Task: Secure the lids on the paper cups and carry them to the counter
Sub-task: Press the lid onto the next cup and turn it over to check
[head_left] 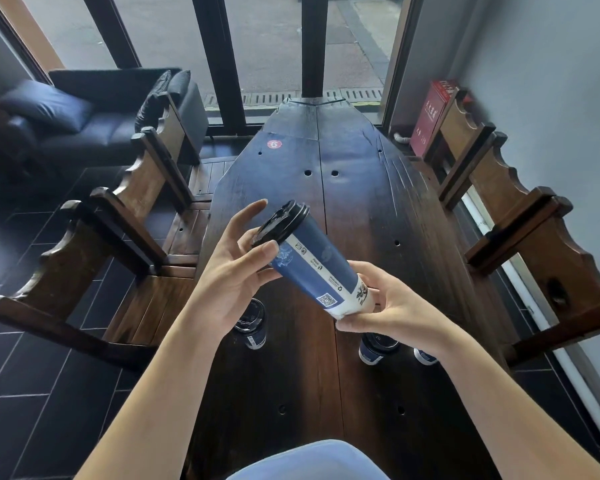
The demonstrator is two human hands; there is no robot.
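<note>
A tall blue and white paper cup (pixel 317 268) with a black lid (pixel 280 223) is held tilted above the dark wooden table (pixel 361 188), lid end up and to the left. My right hand (pixel 392 306) grips the cup's white base. My left hand (pixel 234 268) is at the lid end, thumb against the cup wall just under the lid, fingers spread behind the lid. Three more lidded blue cups stand on the table below: one (pixel 252 323) under my left hand, one (pixel 374 348) under my right wrist, and one (pixel 425 356) mostly hidden by my right forearm.
Wooden high-backed chairs (pixel 146 188) line the left side and others (pixel 520 216) the right. A dark sofa (pixel 94 112) stands at the far left by the window. A red box (pixel 430 116) leans at the far right. A red number sticker (pixel 274 144) marks the table.
</note>
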